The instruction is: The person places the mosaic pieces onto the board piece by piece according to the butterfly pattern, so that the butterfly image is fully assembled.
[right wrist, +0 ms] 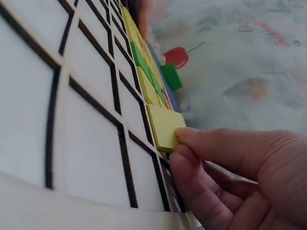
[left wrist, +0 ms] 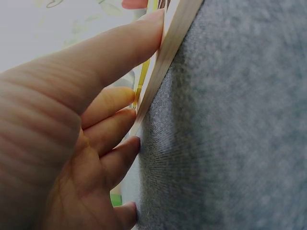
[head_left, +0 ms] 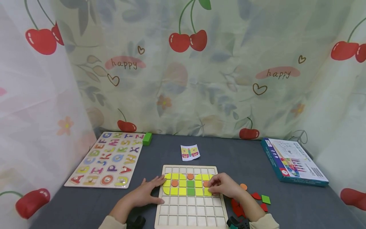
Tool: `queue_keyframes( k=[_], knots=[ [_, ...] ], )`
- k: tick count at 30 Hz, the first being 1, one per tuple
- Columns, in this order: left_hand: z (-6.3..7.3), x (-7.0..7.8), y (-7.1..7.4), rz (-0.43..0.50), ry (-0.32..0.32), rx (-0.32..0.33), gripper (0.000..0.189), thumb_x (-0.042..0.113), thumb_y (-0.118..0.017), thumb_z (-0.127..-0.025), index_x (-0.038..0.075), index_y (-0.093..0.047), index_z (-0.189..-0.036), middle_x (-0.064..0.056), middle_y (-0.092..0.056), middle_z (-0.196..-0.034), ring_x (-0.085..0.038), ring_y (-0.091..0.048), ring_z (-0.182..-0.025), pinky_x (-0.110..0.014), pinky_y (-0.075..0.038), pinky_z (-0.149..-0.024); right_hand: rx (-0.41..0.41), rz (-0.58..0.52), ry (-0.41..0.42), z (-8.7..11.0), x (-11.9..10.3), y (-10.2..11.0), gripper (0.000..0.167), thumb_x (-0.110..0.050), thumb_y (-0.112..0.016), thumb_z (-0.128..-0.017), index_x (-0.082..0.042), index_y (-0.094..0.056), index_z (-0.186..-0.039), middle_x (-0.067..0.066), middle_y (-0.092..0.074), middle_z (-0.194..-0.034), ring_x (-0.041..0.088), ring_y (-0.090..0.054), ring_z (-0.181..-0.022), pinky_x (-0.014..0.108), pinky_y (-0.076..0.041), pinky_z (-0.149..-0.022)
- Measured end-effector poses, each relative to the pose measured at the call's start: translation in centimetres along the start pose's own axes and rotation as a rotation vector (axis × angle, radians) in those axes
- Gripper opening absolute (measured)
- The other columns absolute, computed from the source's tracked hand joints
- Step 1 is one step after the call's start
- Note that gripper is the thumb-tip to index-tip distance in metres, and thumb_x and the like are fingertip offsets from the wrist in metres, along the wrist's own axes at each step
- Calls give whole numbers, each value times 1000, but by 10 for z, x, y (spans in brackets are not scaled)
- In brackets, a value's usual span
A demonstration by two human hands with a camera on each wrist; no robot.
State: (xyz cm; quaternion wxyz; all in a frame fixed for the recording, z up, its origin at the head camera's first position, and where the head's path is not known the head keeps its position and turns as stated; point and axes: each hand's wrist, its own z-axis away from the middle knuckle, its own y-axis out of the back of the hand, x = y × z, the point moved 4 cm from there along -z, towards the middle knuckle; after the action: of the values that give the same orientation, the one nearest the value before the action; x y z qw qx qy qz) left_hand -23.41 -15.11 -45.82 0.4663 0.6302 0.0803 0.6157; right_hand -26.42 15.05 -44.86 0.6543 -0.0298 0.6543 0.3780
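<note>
A wooden grid board [head_left: 157, 219] lies on the table, its upper rows filled with yellow, green and orange tiles. At the right end of the lowest filled row, my right hand [head_left: 226, 186] pinches a yellow square tile [right wrist: 165, 125] by its edge between thumb and finger. That tile sits slightly tilted over the grid in the right wrist view. My left hand [head_left: 143, 193] rests at the board's left edge, fingers extended, with the thumb [left wrist: 129, 45] against the wooden side. Two green tiles [head_left: 190, 187] stand mid-pattern.
Behind the board lies a small pattern card [head_left: 190, 153]. Red pieces [head_left: 236, 208] and a green square [head_left: 266, 199] lie loose around the right forearm. An alphabet puzzle [head_left: 107, 159] with a green block [head_left: 147, 139] is at left, a box [head_left: 294, 160] at right.
</note>
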Motion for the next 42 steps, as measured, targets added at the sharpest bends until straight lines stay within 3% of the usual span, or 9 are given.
queue_keyframes(
  k=[8,14,23,31,42],
  knots=[
    [0,-1,0,8,5,-6,81,39,-73,-77,13,-36,-144,-7,-27,-154,-35,-17,-143,-68,3,-108,70,91,-1,1,0,-2,16,-9,-72,-79,2,-71,-92,5,-68,-77,10,-56,-62,21,-48,-55],
    [-1,-2,-1,2,9,-2,81,41,-73,-77,14,-37,-144,-7,-28,-153,-34,-17,-143,-67,3,-109,98,30,-44,6,3,3,22,-15,-72,-80,1,-72,-95,5,-70,-83,10,-60,-68,24,-51,-60],
    [-1,-1,0,8,8,2,81,41,-73,-77,13,-37,-144,-7,-28,-153,-34,-17,-143,-67,2,-109,144,-78,-110,25,10,25,30,-19,-69,-84,7,-68,-100,9,-70,-88,14,-63,-70,29,-57,-69],
    [0,0,0,-3,16,-2,81,41,-73,-77,13,-37,-144,-6,-28,-153,-34,-18,-143,-67,2,-109,171,-36,-176,48,27,49,32,-22,-66,-86,5,-67,-104,6,-69,-89,15,-62,-74,31,-56,-71],
    [-1,1,0,6,12,1,81,40,-73,-77,13,-37,-144,-7,-28,-153,-34,-18,-143,-67,2,-109,140,-15,-234,70,53,72,35,-20,-68,-84,6,-65,-108,2,-69,-89,13,-60,-74,26,-54,-69]
  ],
)
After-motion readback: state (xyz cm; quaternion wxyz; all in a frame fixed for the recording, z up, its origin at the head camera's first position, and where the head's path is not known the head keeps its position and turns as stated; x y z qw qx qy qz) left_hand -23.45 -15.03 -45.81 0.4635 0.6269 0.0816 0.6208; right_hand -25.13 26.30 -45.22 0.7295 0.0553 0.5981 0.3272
